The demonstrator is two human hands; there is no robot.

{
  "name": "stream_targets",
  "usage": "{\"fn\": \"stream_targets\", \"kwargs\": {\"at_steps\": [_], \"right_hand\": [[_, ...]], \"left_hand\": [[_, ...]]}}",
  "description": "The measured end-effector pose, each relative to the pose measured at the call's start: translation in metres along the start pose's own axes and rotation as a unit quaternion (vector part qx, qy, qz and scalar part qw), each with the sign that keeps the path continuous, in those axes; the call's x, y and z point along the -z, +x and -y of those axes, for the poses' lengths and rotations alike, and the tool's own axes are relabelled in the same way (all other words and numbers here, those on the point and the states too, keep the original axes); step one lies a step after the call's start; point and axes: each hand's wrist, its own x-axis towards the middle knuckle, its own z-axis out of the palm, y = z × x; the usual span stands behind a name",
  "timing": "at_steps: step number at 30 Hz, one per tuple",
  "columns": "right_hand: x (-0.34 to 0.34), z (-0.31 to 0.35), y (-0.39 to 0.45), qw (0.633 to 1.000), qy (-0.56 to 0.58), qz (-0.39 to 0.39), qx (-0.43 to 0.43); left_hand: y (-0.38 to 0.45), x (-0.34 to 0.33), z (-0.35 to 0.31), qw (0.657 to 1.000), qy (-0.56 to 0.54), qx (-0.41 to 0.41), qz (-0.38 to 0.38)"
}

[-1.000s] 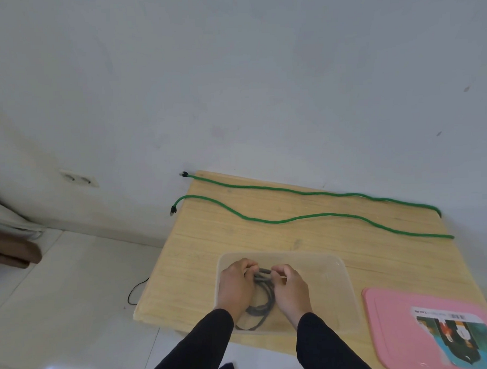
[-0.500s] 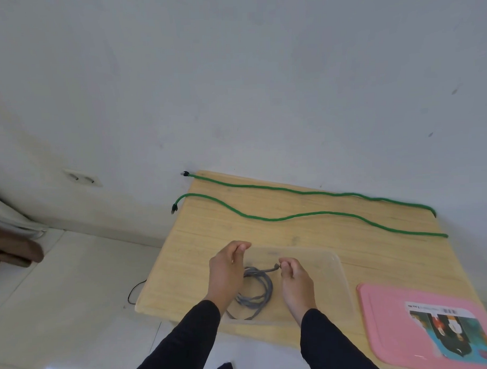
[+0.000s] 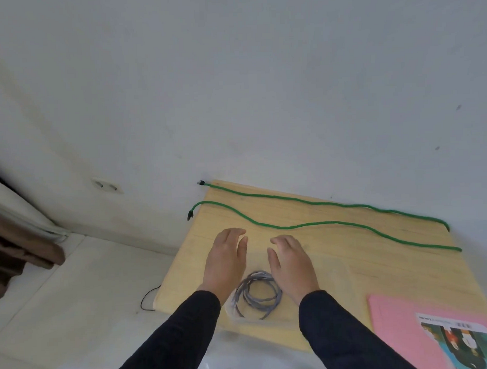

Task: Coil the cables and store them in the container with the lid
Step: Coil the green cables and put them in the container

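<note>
**Q:** Beneath the wrists, what is already stored?

**A:** Grey cable (image 3: 257, 295), coiled, lying flat in the clear container (image 3: 342, 280). By these views, one cable is done.

**Q:** What is left?

**A:** Green cable (image 3: 315, 224), uncoiled, doubled in two long runs across the wooden table (image 3: 405, 264), beyond the fingertips and apart from them. Pink lid (image 3: 393, 325), off the container, lying to the right of the right hand (image 3: 292, 265). Judged remaining: coil the green cable, store it, fit the lid.

**Q:** State of the hands?

**A:** Left hand (image 3: 225, 263) and right hand both spread, fingers loosely apart, palms down, holding nothing. The grey coil lies behind the fingers, between the two wrists; whether either wrist touches it cannot be told. The green cable's nearer run passes just ahead of the fingertips.
</note>
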Motion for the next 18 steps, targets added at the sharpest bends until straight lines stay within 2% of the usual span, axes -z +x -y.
{"fn": "stream_targets", "kwargs": {"at_steps": [5, 9, 12, 18], "right_hand": [[0.005, 0.023, 0.041, 0.996, -0.059, 0.027, 0.064], [-0.007, 0.037, 0.076, 0.993, -0.066, 0.023, 0.095], [-0.029, 0.047, 0.1, 0.992, -0.063, 0.032, 0.107], [-0.091, 0.054, 0.155, 0.991, -0.052, 0.075, 0.099]], "left_hand": [[0.041, 0.016, 0.019, 0.994, 0.098, -0.039, -0.029], [0.072, 0.029, 0.044, 0.988, 0.144, -0.037, -0.043], [0.092, 0.032, 0.072, 0.987, 0.156, -0.024, -0.033], [0.131, 0.016, 0.139, 0.993, 0.112, 0.014, 0.018]]}}
